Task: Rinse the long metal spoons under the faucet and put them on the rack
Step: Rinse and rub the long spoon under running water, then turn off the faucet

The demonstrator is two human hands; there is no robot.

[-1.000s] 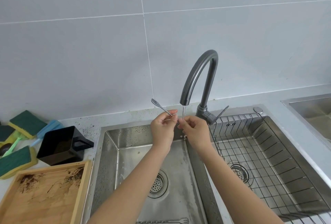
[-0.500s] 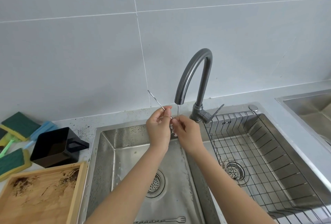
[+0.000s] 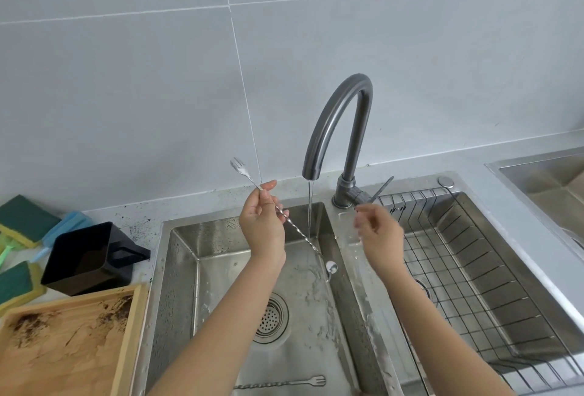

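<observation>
Wide steel sink (image 3: 177, 269) first, twin basins; the left basin takes a thin stream of water (image 3: 310, 206) from the arched faucet (image 3: 341, 117) at its back edge; the right basin carries the wire rack (image 3: 505, 285), and as far as this view shows that rack holds no spoon, though its near corner runs out of sight; so nothing looks delivered yet. The left hand (image 3: 262, 225) is up at the back of the left basin, thumb and fingers pinched on the twisted stem of a long spoon (image 3: 300, 234); fork end (image 3: 237, 164) pointing up toward the wall, bowl (image 3: 331, 266) low by the divider, stem crossing the stream; the rinse, by my reading, is under way. The right hand (image 3: 379, 234) is over the divider, motion-blurred, fingers loosely curled and apart, gripping nothing. A second spoon (image 3: 281, 383) lies flat at the near edge of the left basin, untouched; so one to finish and rack, one to rinse and rack.
</observation>
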